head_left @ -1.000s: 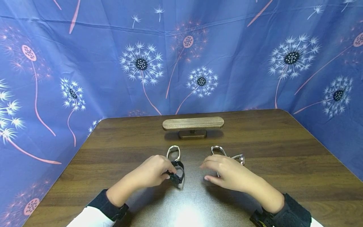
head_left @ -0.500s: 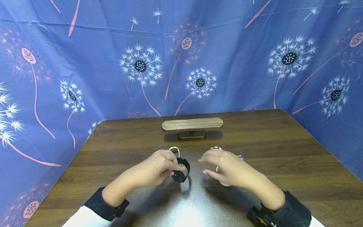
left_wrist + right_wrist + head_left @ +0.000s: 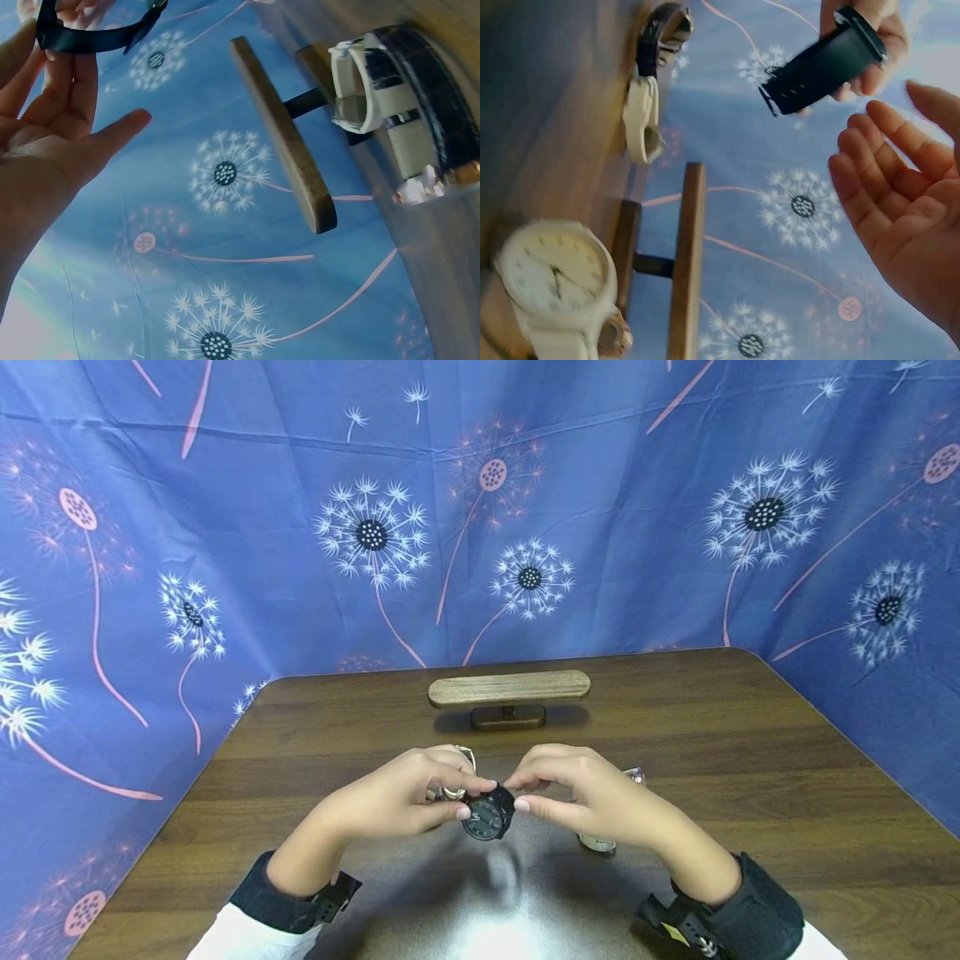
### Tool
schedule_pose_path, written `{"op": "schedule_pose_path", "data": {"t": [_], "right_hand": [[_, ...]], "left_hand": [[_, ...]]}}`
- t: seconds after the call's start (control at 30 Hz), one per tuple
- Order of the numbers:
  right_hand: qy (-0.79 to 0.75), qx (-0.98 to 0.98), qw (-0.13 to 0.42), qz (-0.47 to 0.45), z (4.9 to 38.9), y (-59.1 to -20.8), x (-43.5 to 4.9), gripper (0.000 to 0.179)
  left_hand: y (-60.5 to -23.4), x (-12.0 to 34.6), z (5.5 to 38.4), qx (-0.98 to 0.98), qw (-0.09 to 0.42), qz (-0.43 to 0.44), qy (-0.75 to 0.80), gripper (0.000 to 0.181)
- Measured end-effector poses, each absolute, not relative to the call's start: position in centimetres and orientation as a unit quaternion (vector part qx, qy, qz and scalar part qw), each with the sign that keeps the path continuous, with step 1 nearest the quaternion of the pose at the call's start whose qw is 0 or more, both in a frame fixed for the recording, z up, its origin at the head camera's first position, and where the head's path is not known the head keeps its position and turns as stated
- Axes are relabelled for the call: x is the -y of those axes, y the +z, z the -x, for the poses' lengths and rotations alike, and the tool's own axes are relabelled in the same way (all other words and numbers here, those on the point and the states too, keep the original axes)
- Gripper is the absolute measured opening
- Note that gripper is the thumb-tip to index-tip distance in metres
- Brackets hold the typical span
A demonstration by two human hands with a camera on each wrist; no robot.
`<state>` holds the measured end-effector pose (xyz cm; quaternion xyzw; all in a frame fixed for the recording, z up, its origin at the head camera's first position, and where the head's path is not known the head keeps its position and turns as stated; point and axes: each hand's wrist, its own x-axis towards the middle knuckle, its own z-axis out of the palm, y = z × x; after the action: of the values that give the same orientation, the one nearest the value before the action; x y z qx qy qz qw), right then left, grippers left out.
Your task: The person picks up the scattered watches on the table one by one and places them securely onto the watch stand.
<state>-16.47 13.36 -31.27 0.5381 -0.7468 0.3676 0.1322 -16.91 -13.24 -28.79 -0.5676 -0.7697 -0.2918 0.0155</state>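
Observation:
My left hand [image 3: 408, 797] pinches a black wristwatch [image 3: 483, 818] between thumb and forefinger, its round dark dial turned toward the head camera. The watch is raised over the table, its black strap [image 3: 821, 71] bent in a curve. My right hand [image 3: 588, 789] has its thumb and forefinger right at the strap's edge in the head view. In the right wrist view that same hand [image 3: 907, 187] shows relaxed, spread fingers beside the watch. Behind my left hand lies a white watch [image 3: 468, 758], partly covered. A round-dialled watch [image 3: 597, 843] shows under my right hand.
A wooden T-shaped stand [image 3: 510, 687] with a bare bar stands toward the back of the brown table [image 3: 712, 727]. A dark-strapped watch [image 3: 651, 52] lies beside the white one. Another watch [image 3: 636, 774] peeks out behind my right hand. A blue patterned cloth [image 3: 622, 510] hangs behind.
My left hand has lifted the black watch and brought it rightward, dial now facing the head camera. My right hand has moved left, its fingertips coming to the strap's edge.

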Motion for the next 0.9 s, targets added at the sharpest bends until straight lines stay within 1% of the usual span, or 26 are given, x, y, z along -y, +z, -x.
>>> {"op": "schedule_pose_path", "data": {"t": [0.1,0.2,0.43,0.6,0.83,0.9], "right_hand": [[0.405,0.738,0.092,-0.531,16.5,-31.6,-13.0,0.02],[0.426,0.732,0.068,-0.527,16.5,-31.9,-12.8,0.017],[0.459,0.725,0.031,-0.513,16.7,-31.9,-12.7,0.012],[0.472,0.725,0.032,-0.5,16.7,-32.0,-12.6,0.013],[0.498,0.719,0.075,-0.479,16.8,-31.9,-12.4,0.013],[0.513,0.713,0.08,-0.471,16.8,-31.8,-12.3,0.013]], "left_hand": [[-28.5,13.2,17.2,0.763,-0.008,0.564,-0.316,0.031],[-28.4,13.1,17.6,0.753,-0.025,0.561,-0.342,0.03],[-28.7,13.0,18.4,0.741,-0.036,0.552,-0.381,0.027],[-28.8,13.1,18.6,0.738,-0.048,0.525,-0.422,0.027],[-29.1,13.0,18.5,0.707,-0.079,0.473,-0.521,0.025],[-29.3,12.9,18.5,0.695,-0.074,0.466,-0.543,0.025]]}}
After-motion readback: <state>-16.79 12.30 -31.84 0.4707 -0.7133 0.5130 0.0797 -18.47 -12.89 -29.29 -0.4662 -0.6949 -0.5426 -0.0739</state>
